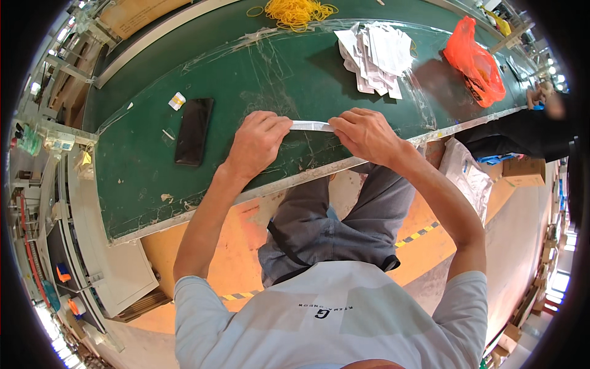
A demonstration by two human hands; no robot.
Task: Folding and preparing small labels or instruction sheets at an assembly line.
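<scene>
A narrow folded strip of white paper (311, 126) stretches level between my two hands, just above the near part of the green table. My left hand (260, 140) pinches its left end, and my right hand (364, 133) pinches the right end. Fingertips on both sides cover the strip's ends. Beyond my right hand lies a loose heap of white folded papers (382, 54). To the left of my left hand, a black smartphone (194, 131) rests flat on the table.
Yellow rubber bands (296, 12) lie heaped at the far edge. At the far right is a red plastic bag (472, 64). A small white-and-yellow packet (177, 101) sits near the phone. Another person (522, 132) is at the right, near a cardboard box (524, 171).
</scene>
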